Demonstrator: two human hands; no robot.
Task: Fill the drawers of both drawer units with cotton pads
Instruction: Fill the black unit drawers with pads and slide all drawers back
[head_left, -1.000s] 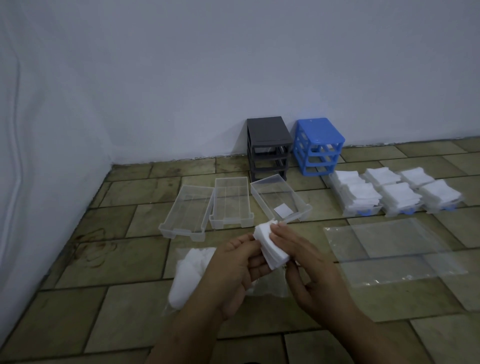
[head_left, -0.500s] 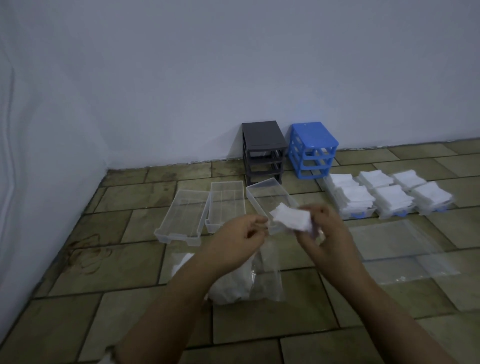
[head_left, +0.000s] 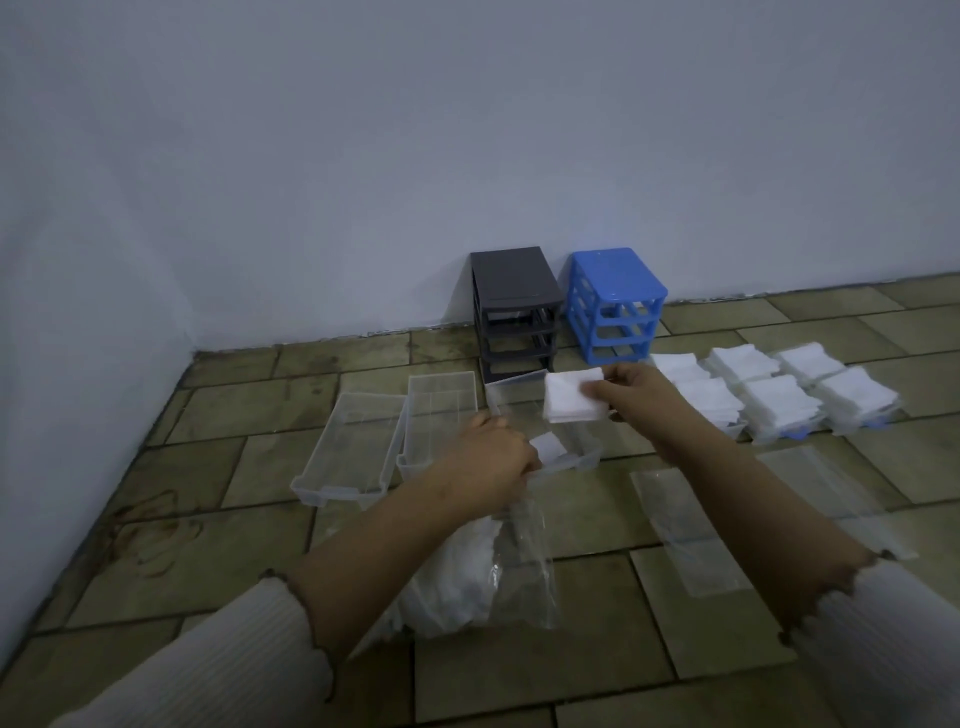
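The right hand (head_left: 631, 392) pinches a white stack of square cotton pads (head_left: 574, 397) above a clear plastic drawer (head_left: 582, 457), whose front the left hand (head_left: 493, 467) grips with curled fingers.

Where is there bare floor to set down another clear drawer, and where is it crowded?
Free: tiles left of the leftmost clear drawer toward the side wall, and the near-left floor beside the plastic bag of pads. Crowded: the row of drawers under both hands, the filled drawers at right, and the flat empty bags in front of them.

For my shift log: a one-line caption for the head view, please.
Right hand holds a stack of cotton pads above a clear drawer; left hand grips the plastic bag.
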